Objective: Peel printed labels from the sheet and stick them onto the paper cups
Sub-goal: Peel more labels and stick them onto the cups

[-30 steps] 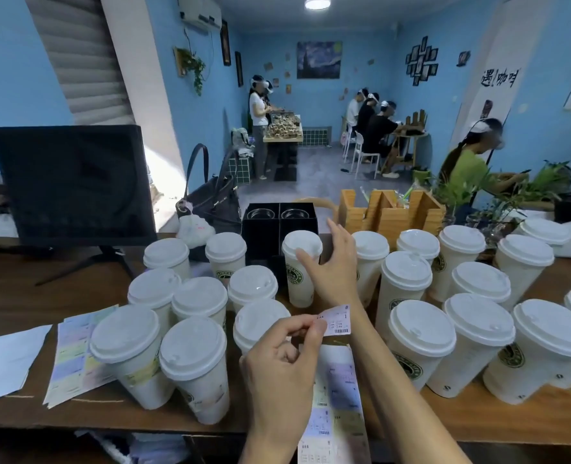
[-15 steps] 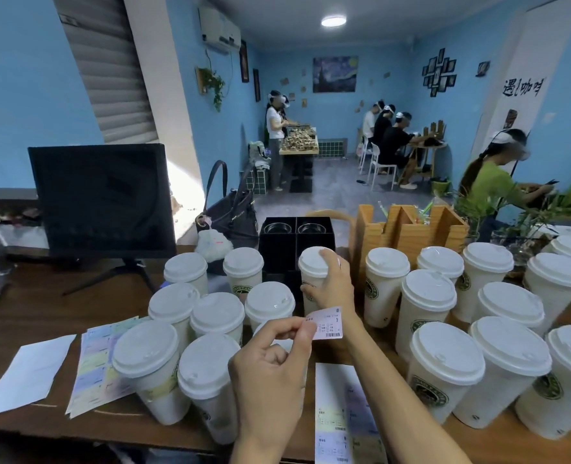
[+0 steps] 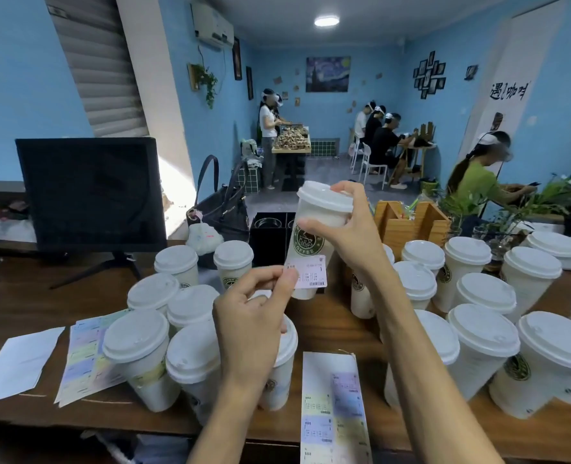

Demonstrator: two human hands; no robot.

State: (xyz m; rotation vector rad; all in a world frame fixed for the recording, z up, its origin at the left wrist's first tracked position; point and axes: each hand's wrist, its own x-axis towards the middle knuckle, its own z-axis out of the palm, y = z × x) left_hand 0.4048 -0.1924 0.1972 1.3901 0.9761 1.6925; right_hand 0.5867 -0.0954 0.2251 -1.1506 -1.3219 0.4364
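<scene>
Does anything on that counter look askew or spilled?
No spills. Only the lifted cup is tilted, gripped by the right hand. The label sheet overhangs the counter edge.

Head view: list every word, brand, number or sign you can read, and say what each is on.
"COFFEE": green round logo on the white lidded paper cup held up by the right hand.
Script word above it in the logo: too stylised to read surely.
Pale pink printed label pinched by the left hand: print and barcode too small.
Long label sheet on the brown wooden counter: too small.
White wall banner: brushed black characters, not readable.
</scene>
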